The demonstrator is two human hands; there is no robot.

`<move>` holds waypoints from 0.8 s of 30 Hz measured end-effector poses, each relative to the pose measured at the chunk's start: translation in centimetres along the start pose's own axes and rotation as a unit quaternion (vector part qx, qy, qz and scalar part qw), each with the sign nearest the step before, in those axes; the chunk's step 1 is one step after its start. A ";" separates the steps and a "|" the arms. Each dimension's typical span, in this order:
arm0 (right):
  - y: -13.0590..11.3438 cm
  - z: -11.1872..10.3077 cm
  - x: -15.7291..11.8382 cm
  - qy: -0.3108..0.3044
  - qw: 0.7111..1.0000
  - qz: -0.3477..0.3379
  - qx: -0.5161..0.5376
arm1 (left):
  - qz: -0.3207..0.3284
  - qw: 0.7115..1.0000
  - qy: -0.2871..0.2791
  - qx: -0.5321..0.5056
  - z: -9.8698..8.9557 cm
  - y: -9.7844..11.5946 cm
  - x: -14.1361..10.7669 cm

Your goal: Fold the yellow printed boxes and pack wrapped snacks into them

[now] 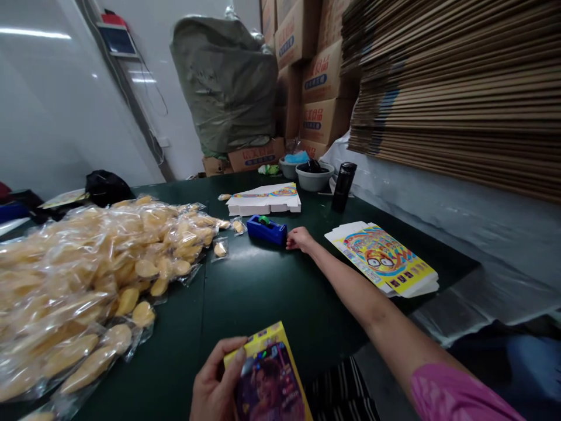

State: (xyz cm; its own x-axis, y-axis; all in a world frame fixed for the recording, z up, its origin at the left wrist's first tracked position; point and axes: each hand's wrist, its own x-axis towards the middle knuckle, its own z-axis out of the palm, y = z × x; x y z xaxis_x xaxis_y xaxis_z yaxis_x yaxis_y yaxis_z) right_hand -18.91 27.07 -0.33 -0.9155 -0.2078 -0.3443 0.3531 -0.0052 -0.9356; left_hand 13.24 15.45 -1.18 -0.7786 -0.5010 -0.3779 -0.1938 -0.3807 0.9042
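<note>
Near the front edge of the table, my left hand (pixel 219 380) grips a yellow printed box (pixel 272 374), thumb on its dark picture face. My right hand (pixel 298 239) reaches far forward, its fingers closed at the right end of a blue tape dispenser (pixel 266 229) with a green roll core. Whatever those fingers pinch is too small to make out. Left of the dispenser lies a big heap of clear-wrapped, tan, potato-shaped pieces (pixel 131 257). A loose wrapped piece (pixel 220 248) sits apart from the heap.
Flat printed cartons (pixel 381 257) lie stacked right of my forearm, and another carton stack (pixel 265 202) lies behind the dispenser. A black bottle (pixel 344 186) and a grey bowl (pixel 314 178) stand at the back. Folded cardboard (pixel 456 99) towers on the right.
</note>
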 end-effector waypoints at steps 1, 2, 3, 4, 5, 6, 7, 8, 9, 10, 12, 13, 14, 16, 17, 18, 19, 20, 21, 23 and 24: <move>-0.3 0.1 -0.5 0.009 1.000 0.002 0.002 | 0.021 1.000 0.005 0.010 -0.1 0.6 0.1; -0.5 0.2 -1.1 0.015 1.000 0.001 0.005 | 0.064 0.998 0.017 0.022 -0.3 1.3 0.1; -0.7 0.3 -2.0 0.017 1.000 -0.001 0.009 | 0.130 0.990 0.033 0.032 -0.5 2.1 0.1; -0.9 0.4 -3.0 0.016 1.000 -0.007 0.015 | 0.212 0.975 0.052 0.040 -0.7 2.8 0.0; -0.9 0.4 -4.3 0.011 1.000 -0.016 0.024 | 0.299 0.950 0.068 0.050 -0.8 3.4 -0.2; -0.9 0.5 -5.8 0.002 0.999 -0.027 0.035 | 0.380 0.919 0.078 0.068 -1.0 4.0 -0.4; -0.8 0.6 -7.6 -0.012 0.998 -0.041 0.049 | 0.450 0.884 0.085 0.096 -1.1 4.5 -0.6; -0.5 0.7 -9.6 -0.031 0.996 -0.057 0.067 | 0.508 0.847 0.089 0.131 -1.1 4.8 -0.7; -0.1 0.8 -11.9 -0.057 0.992 -0.072 0.086 | 0.553 0.810 0.093 0.170 -1.1 5.0 -0.8; 0.5 1.1 -14.4 -0.088 0.987 -0.084 0.104 | 0.586 0.776 0.099 0.209 -1.1 5.1 -0.8; 1.8 1.9 -19.2 -0.173 0.971 -0.093 0.134 | 0.632 0.719 0.107 0.268 -0.9 4.9 -0.7; 2.5 2.6 -21.3 -0.251 0.947 -0.092 0.178 | 0.646 0.698 0.110 0.288 -0.9 4.7 -0.6; 3.0 3.4 -22.9 -0.300 0.927 -0.081 0.210 | 0.656 0.683 0.111 0.302 -0.9 4.5 -0.6; 3.8 4.8 -24.7 -0.354 0.897 -0.054 0.259 | 0.670 0.659 0.107 0.324 -0.9 4.4 -0.7; 4.1 5.4 -24.9 -0.362 0.891 -0.040 0.272 | 0.678 0.647 0.102 0.334 -1.0 4.3 -0.9; 4.3 5.8 -24.8 -0.366 0.887 -0.029 0.280 | 0.686 0.634 0.095 0.344 -1.1 4.4 -1.0; 4.5 6.0 -24.5 -0.371 0.884 -0.021 0.284 | 0.694 0.621 0.088 0.354 -1.2 4.5 -1.2; 4.6 6.1 -24.2 -0.375 0.882 -0.015 0.286 | 0.701 0.609 0.080 0.362 -1.3 4.5 -1.3; 4.8 6.1 -23.9 -0.379 0.880 -0.010 0.287 | 0.708 0.598 0.072 0.370 -1.5 4.6 -1.4; 5.1 6.1 -23.5 -0.380 0.879 -0.001 0.289 | 0.715 0.582 0.063 0.382 -1.7 4.8 -1.6; 5.3 6.1 -23.4 -0.377 0.879 0.004 0.290 | 0.717 0.576 0.060 0.388 -1.8 4.9 -1.7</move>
State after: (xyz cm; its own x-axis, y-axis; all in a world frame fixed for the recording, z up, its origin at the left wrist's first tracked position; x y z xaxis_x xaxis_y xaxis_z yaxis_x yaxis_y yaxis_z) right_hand 5.58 25.99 3.24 -0.6014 -0.7989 0.0046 0.5980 -0.4540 -0.6605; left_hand 14.64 13.02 3.55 -0.4320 0.0643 0.8996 0.3533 0.9298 0.1032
